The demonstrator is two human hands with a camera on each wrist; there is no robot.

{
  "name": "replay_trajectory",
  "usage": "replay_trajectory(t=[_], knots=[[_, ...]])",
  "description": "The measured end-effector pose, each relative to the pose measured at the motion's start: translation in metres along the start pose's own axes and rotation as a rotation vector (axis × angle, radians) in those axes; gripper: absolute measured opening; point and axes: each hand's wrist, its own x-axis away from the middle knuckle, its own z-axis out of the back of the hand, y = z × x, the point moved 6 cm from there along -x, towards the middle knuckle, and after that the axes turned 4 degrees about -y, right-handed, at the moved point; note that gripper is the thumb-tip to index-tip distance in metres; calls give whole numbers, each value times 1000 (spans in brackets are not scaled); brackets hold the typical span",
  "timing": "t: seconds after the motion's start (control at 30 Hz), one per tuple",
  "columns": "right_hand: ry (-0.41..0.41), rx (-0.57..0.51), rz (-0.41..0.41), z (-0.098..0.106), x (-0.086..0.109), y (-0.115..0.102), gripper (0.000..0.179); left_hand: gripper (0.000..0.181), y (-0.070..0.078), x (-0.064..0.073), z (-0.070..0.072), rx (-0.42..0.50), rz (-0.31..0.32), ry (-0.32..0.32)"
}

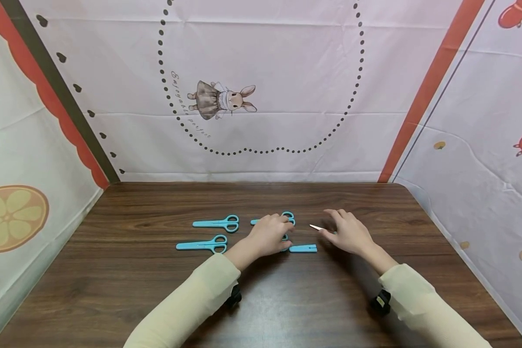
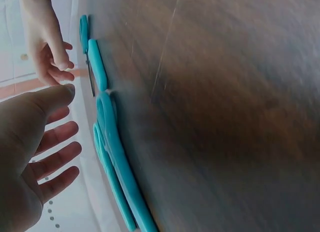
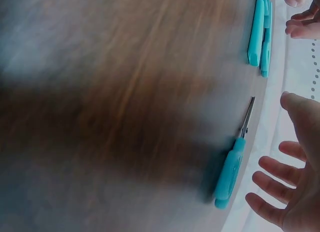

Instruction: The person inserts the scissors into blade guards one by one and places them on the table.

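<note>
My left hand [image 1: 268,235] hovers with fingers spread over two pairs of light-blue scissors in the middle of the table. It partly hides both, the far pair [image 1: 288,216] and the near pair [image 1: 284,237]. Just right of the near pair lies a loose light-blue blade cover [image 1: 303,248]. My right hand [image 1: 350,233], fingers loosely bent and nothing in them, is above an uncovered pair of scissors [image 3: 230,172]. Its bare metal blade [image 1: 315,227] points left; the right wrist view shows the blue handle lying on the table, apart from the fingers.
Two more light-blue scissors with covered blades lie on the left, one farther back [image 1: 215,223] and one nearer [image 1: 202,245]. The brown wooden table [image 1: 113,290] meets a printed cloth [image 1: 287,96] at its back and sides.
</note>
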Motion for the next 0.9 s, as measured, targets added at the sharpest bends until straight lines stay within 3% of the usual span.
replay_trajectory(t=[0.23, 0.4, 0.9], knots=[[-46, -9, -42, 1, 9, 10, 59, 37, 14, -4, -5, -26, -38, 6], [-58, -7, -62, 0, 16, 15, 61, 36, 21, -8, -10, -31, -51, -24], [-130, 29, -162, -1, 26, 24, 54, 28, 25, -15, -21, -35, -14, -117]])
